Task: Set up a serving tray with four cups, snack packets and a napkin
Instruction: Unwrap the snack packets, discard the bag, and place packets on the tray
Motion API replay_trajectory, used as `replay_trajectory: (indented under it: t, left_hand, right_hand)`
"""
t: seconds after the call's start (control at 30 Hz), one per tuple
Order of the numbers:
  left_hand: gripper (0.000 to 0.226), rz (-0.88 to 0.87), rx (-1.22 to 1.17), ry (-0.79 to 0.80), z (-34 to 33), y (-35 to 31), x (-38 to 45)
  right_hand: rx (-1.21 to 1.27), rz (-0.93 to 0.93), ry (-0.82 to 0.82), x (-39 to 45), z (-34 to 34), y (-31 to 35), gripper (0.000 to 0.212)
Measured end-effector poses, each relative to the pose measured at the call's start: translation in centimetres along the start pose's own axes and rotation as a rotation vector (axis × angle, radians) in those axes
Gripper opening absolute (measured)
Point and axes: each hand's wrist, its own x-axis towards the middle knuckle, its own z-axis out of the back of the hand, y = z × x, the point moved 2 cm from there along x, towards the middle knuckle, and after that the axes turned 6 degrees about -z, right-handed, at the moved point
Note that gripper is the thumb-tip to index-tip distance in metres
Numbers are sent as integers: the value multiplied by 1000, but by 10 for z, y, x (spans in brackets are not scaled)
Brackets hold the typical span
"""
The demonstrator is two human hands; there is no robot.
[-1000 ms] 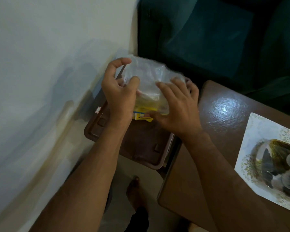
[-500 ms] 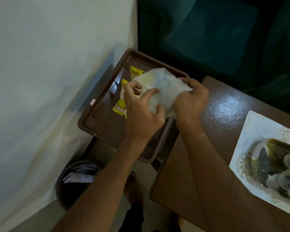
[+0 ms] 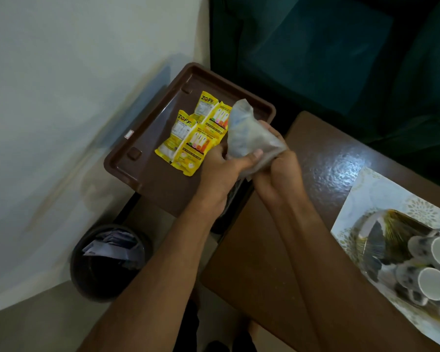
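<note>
The snack packets (image 3: 192, 133) are on the brown serving tray (image 3: 137, 158) — four yellow sachets lying flat and overlapping in the tray's middle, so that part of the task looks done. The tray sits by the wall, just beside the dark wooden counter (image 3: 277, 250).

Both hands are busy with an emptied clear plastic bag (image 3: 249, 133), held above the tray's right edge. The left hand (image 3: 224, 171) grips its lower part, thumb pressed across the crumpled film, and the right hand (image 3: 280, 171) has its fingers curled round the bag from the other side. The bag seems to be getting scrunched up for disposal; a dark waste bin (image 3: 109, 262) stands on the floor below the tray.

What is left, by my reading, is most of the job. The cups (image 3: 432, 270) lie on their sides on a patterned mat (image 3: 366, 199) at the counter's right end, well apart from the tray — two open rims show clearly, and I cannot tell how many there are in all. No cup is on the tray yet, and I see no napkin on it.
</note>
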Motion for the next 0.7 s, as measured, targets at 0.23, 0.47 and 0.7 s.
replay_trajectory:
  t: [0.23,0.47,0.7]
  left_hand:
    - [17,-25,250,-193,28,1,-9]
    - [33,11,365,-141,60,-15,-2]
    - [41,-71,247,-334,149,-12,-10]
  right_hand:
    - [-859,274,8,-10,11,16,65]
    - [-542,-65,348,-11,1,10,78]
    - [-838,68,227,-1,-63,-59,48]
